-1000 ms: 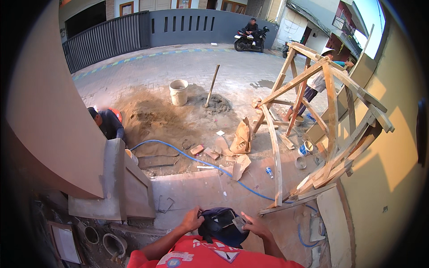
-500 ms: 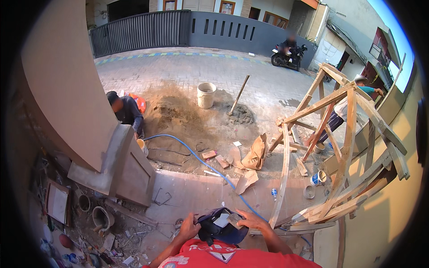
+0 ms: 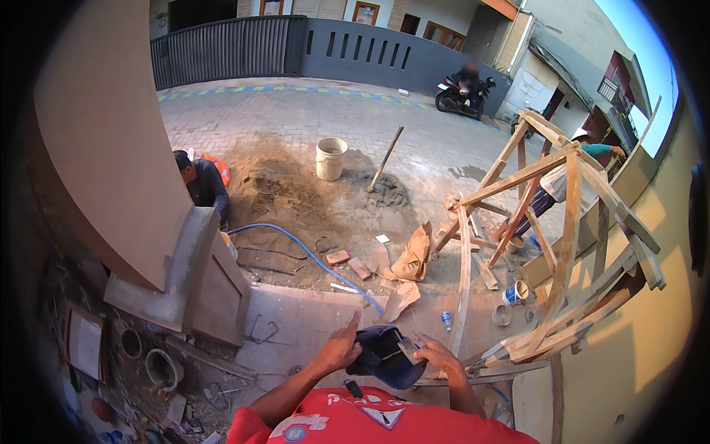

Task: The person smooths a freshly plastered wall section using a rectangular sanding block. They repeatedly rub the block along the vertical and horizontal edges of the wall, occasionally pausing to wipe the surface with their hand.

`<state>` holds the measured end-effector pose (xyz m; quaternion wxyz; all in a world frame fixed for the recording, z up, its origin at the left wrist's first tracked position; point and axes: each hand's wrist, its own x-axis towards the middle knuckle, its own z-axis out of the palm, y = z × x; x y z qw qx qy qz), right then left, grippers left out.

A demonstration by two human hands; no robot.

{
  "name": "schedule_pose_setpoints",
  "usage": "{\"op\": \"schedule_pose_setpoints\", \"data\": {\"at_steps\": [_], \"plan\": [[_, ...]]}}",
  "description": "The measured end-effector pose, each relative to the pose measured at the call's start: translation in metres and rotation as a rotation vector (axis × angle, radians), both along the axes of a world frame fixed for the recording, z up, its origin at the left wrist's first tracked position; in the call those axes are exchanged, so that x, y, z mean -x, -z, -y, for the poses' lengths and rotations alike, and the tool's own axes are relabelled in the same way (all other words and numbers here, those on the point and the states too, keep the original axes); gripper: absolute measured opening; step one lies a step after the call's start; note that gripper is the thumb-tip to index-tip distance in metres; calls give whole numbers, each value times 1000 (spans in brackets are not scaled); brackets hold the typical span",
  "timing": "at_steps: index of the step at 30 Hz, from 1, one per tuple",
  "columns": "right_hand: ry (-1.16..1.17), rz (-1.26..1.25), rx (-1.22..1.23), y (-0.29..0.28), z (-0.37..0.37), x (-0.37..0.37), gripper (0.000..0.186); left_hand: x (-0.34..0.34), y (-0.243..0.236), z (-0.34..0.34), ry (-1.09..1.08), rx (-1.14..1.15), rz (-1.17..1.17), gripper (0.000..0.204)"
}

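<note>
A dark navy cap [image 3: 381,368] is held in front of my red shirt, its hollow inside partly showing. My left hand [image 3: 340,351] grips the cap's left edge, with the index finger stretched out away from it. At the right edge, my right hand [image 3: 438,355] has its fingers closed on the cap and on a small, flat, greyish piece [image 3: 410,351]. What that piece is, I cannot make out. Below the cap, a small black object [image 3: 355,388] shows against my shirt.
A wooden frame [image 3: 571,222] stands at right, a pillar [image 3: 214,266] at left. Ahead lie a blue hose [image 3: 307,250], torn brown paper [image 3: 414,251], a sand pile [image 3: 277,177] and a bucket [image 3: 330,159]. Co-workers crouch left [image 3: 203,181] and stand right [image 3: 555,181]. Debris covers the lower left.
The cap has turned and shifted slightly right in my hands. The white patch seen inside it earlier is mostly hidden now. My left index finger has stretched out.
</note>
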<state>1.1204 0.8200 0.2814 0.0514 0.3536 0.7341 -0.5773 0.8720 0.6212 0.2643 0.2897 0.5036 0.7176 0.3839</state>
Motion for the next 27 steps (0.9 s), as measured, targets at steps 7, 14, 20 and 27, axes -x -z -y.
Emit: {"op": "schedule_pose_setpoints", "data": {"at_steps": [7, 14, 20, 27], "plan": [[162, -37, -19, -34, -1, -4, 82, 14, -14, -18, 284, -141, -179, 72], [58, 44, -38, -1, 5, 5, 82, -1, 10, 6, 167, 106, 25, 68], [-20, -46, -19, -6, -3, 12, 82, -6, 19, 16, 203, -63, -123, 66], [-121, 15, -62, 55, -19, 10, 83, -25, 33, 35, 160, 94, -78, 66]]}}
